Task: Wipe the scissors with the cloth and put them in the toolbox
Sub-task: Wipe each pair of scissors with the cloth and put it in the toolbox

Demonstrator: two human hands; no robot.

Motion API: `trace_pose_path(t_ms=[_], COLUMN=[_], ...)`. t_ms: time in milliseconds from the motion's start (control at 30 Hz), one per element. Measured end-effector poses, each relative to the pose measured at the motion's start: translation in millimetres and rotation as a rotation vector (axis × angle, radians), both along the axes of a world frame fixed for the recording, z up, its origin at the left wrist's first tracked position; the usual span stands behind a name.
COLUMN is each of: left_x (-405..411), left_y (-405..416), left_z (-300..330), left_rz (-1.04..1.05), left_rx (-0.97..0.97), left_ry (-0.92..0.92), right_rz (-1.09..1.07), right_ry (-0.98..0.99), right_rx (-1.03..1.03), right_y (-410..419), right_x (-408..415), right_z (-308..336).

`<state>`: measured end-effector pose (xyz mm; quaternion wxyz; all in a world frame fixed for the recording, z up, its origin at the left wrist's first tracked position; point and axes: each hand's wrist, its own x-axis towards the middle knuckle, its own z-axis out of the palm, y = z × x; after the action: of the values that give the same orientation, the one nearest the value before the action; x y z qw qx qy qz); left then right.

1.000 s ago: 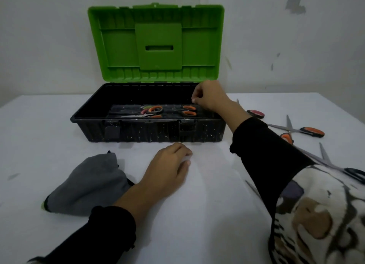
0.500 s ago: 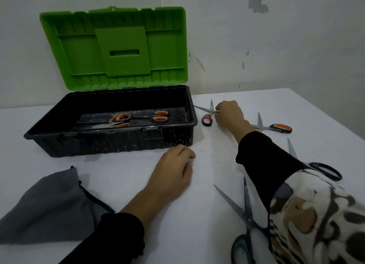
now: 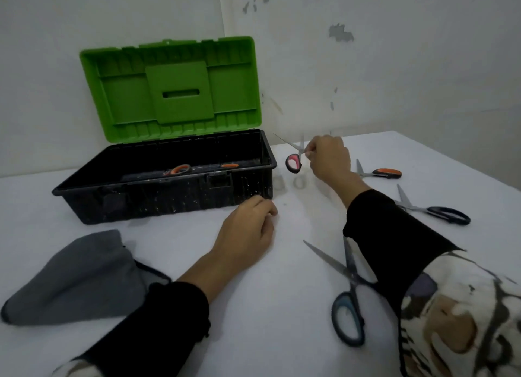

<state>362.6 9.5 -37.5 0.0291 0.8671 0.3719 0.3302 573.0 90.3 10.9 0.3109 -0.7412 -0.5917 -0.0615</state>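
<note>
Pink-handled scissors (image 3: 294,158) hang pinched in right hand (image 3: 328,158) fingers (image 3: 309,151).

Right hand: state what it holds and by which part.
The right hand pinches the pink-handled scissors near the pivot, lifted off the table; one handle loop hangs below.

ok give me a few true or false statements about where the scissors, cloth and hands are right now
1. The right hand holds the pink scissors off the table. True.
2. The toolbox lid is closed. False: the green lid stands open.
3. The left hand grips the cloth. False: it rests on the table, apart from the cloth.
4. Orange-handled scissors lie inside the toolbox. True.
5. The black scissors lie left of the toolbox. False: they lie on the table to its right.
</note>
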Motion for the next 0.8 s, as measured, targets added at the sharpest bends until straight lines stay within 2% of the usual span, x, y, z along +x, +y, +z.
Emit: trace_pose_path(t_ms=[67, 233, 367, 533, 600, 700, 800], left_x=[-4, -16, -35, -71, -89, -120, -148], left_y=[-8, -33, -51, -66, -66, -63, -62], left_z=[2, 30, 51, 54, 53, 53, 52], left_rz=[0.016, 0.099, 0.129, 0.232, 0.279, 0.334, 0.314], left_rx=[0.016, -0.034, -0.078, -0.045, -0.037, -0.079, -0.112], left_ry=[-0.074, -0.413, -0.513, -0.598, -0.618, -0.667, -0.714], right_rz=[0.051, 0.204, 0.374, 0.551, 0.604, 0.728, 0.724], right_ry=[0.063, 0.103, 0.155, 0.304, 0.451, 0.865, 1.041], right_rx=[0.085, 0.225, 0.342, 0.365, 0.304, 0.064, -0.077], right_y=[-20, -63, -96, -127, -134, -139, -135], right_x=[-10, -45, -79, -124, -140, -166, -188], right_z=[6, 19, 23, 27, 31, 43, 48])
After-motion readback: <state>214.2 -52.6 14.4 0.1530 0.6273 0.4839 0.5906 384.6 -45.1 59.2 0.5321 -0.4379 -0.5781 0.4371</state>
